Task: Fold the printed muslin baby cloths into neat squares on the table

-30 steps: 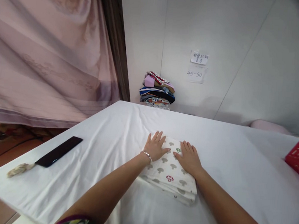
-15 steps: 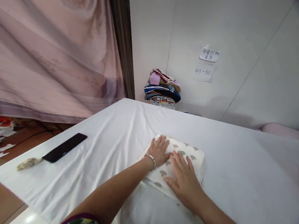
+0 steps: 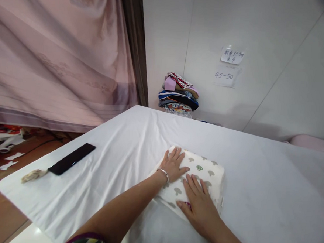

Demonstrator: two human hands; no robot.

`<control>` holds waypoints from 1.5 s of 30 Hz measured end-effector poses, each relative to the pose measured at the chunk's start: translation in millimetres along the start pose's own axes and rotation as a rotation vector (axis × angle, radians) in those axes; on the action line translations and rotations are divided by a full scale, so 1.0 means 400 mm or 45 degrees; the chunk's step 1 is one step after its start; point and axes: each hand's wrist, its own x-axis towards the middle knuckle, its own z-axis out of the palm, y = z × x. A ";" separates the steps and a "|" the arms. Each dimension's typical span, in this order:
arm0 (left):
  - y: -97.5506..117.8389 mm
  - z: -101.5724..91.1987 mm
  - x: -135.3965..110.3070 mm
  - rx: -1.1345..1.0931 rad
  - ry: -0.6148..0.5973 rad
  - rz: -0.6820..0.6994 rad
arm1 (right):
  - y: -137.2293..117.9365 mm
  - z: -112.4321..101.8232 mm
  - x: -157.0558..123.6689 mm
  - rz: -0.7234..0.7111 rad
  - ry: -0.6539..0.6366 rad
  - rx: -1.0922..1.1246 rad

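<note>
A folded white cloth [image 3: 214, 184] printed with grey mushrooms and a green one lies flat on the white-covered table [image 3: 115, 151]. My left hand [image 3: 172, 166] rests on its left part with the fingers spread, a silver bracelet at the wrist. On the nearer right part lies my right hand [image 3: 200, 205], palm down and fingers stretched out. A small purple patch shows beside the right thumb; I cannot make out what it is. Neither hand grasps the cloth.
A black phone [image 3: 72, 159] with a beige tassel [image 3: 33, 175] lies at the table's left. Folded clothes [image 3: 179, 95] are stacked beyond the far edge by the wall. A pink curtain [image 3: 58, 55] hangs at left. Handwritten paper signs [image 3: 225, 76] are on the wall.
My right hand has slid slightly toward me over the cloth, uncovering more of the green mushroom. The left hand stays in place. The view has shifted slightly.
</note>
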 end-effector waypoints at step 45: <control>0.050 -0.051 -0.200 -0.369 0.086 -0.035 | 0.343 -0.100 0.043 0.668 0.057 0.743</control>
